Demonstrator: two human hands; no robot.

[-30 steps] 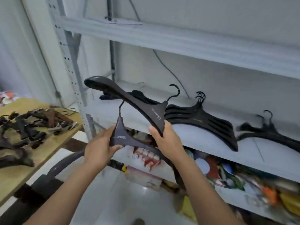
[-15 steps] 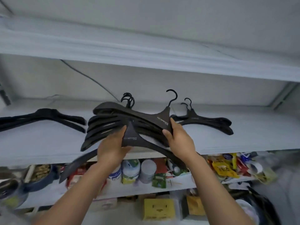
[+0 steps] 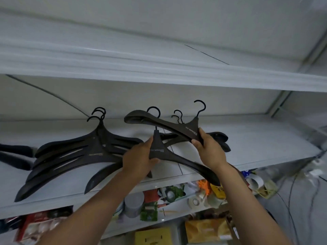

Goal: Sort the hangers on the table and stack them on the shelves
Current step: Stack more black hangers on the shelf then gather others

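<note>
Gripping the printed centre of 1 black hanger [image 3: 187,162], the left hand [image 3: 139,160] curls fingers and thumb round it just above the front edge of the shelf [image 3: 265,138]. The right hand [image 3: 210,151] pinches the centre of a 2nd hanger [image 3: 159,121], held higher and tilted, hook up, its long arm passing behind the 1st one's hook. Left of the hands, a stack of black hangers [image 3: 74,156] lies flat on the shelf. Behind the right hand lie more hangers [image 3: 219,137]. Underneath, a grey tub [image 3: 133,204] stands among packets.
</note>
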